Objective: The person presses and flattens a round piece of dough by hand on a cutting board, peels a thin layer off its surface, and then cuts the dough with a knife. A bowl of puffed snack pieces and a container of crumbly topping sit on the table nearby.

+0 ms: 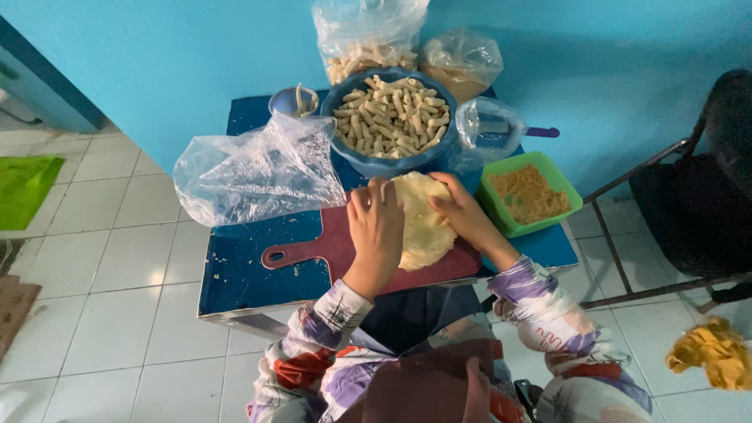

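From the head camera, your left hand (376,227) lay flat, fingers pressed together, on the near-left edge of the thin wrapper sheet (423,223), and your right hand (462,211) curled over its far-right edge with the fingers bent onto it, so the sheet was pinned from both sides against the dark red cutting board (313,251). I judge that this kept the soft sheet from sliding while you worked it. The wrapper sat in the middle of the board, at the near edge of the blue table (235,274), within easy reach of the blue bowl of rolled sticks (389,121) just behind it and the green tub of orange crumbs (529,196) to its right. The sheet looked pale yellow, roughly round, slightly wrinkled and limp. A crumpled clear plastic bag (254,168) lay to the left.
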Available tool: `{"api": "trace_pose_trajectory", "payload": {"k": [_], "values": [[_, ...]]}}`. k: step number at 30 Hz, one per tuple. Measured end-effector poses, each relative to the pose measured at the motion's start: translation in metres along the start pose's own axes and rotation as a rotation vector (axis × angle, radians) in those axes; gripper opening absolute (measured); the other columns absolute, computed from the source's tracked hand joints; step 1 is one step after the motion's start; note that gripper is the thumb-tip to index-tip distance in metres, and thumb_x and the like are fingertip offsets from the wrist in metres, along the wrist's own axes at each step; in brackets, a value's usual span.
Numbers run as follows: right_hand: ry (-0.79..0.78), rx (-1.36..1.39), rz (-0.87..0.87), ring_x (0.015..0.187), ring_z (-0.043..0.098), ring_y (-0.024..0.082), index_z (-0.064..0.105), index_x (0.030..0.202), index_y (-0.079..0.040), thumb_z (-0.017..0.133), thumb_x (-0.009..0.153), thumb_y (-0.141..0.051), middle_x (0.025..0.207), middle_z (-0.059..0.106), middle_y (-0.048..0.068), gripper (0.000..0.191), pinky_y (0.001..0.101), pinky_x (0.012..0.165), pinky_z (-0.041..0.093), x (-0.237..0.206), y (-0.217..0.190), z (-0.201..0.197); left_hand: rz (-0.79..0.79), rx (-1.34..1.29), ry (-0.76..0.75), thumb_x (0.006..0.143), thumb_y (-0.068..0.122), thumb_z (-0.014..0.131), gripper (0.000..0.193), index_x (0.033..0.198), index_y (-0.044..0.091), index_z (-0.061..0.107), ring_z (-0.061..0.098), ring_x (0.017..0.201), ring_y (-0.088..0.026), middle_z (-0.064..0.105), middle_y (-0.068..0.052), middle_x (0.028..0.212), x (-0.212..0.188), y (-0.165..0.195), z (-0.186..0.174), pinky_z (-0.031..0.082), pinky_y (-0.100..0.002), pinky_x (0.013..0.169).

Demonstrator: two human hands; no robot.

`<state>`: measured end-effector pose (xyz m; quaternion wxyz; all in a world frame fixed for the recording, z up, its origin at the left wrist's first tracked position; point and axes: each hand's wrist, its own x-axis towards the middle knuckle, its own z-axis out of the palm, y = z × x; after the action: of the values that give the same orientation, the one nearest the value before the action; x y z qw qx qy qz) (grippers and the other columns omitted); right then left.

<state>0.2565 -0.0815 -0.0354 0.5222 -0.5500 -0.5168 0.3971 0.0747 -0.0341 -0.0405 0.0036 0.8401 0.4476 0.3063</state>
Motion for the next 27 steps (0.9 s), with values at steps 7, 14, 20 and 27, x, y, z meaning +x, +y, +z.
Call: {"api": "trace_pose_trajectory", "payload": {"k": [7, 14, 20, 27], "values": [[0.097, -0.541, -0.309, 0.109, 0.071, 0.020, 0.063, 0.122, -0.002, 0.060, 0.105, -0.024, 0.116, 0.074, 0.012, 0.029, 0.0318, 0.091, 0.055, -0.008, -0.041, -0.042, 0.484, -0.164, 0.082, 0.098, 0.029, 0.060, 0.057, 0.147, 0.002, 0.052, 0.047, 0.142, -0.036, 0.052, -0.016, 0.151, 0.019, -0.003, 0.029, 0.036, -0.048, 0.120], [0.396, -1.348, 0.005, 0.094, 0.070, 0.041, 0.078, 0.111, -0.015, 0.058, 0.105, -0.025, 0.103, 0.075, 0.015, 0.023, 0.0505, 0.080, 0.055, 0.040, -0.091, -0.155, 0.425, -0.215, -0.048, 0.096, 0.035, 0.058, 0.055, 0.142, 0.004, 0.054, 0.048, 0.142, -0.038, 0.057, -0.016, 0.147, 0.016, 0.000, 0.034, 0.033, -0.050, 0.120], [0.096, -1.265, 0.205, 0.115, 0.066, 0.039, 0.068, 0.133, -0.019, 0.061, 0.096, -0.017, 0.126, 0.073, 0.014, 0.037, 0.0501, 0.095, 0.054, 0.072, -0.070, -0.194, 0.376, -0.661, -0.134, 0.112, 0.029, 0.049, 0.053, 0.154, -0.003, 0.045, 0.044, 0.150, -0.041, 0.048, -0.022, 0.157, 0.024, -0.014, -0.003, 0.037, -0.047, 0.126], [-0.152, -1.273, 0.247, 0.121, 0.062, 0.041, 0.047, 0.155, -0.026, 0.067, 0.084, -0.010, 0.137, 0.063, 0.019, 0.076, 0.0492, 0.099, 0.051, 0.089, -0.069, -0.188, 0.488, -0.346, -0.083, 0.097, 0.045, 0.060, 0.052, 0.142, 0.019, 0.060, 0.042, 0.145, -0.041, 0.052, -0.012, 0.152, 0.012, 0.022, -0.015, 0.028, -0.059, 0.122]]}}
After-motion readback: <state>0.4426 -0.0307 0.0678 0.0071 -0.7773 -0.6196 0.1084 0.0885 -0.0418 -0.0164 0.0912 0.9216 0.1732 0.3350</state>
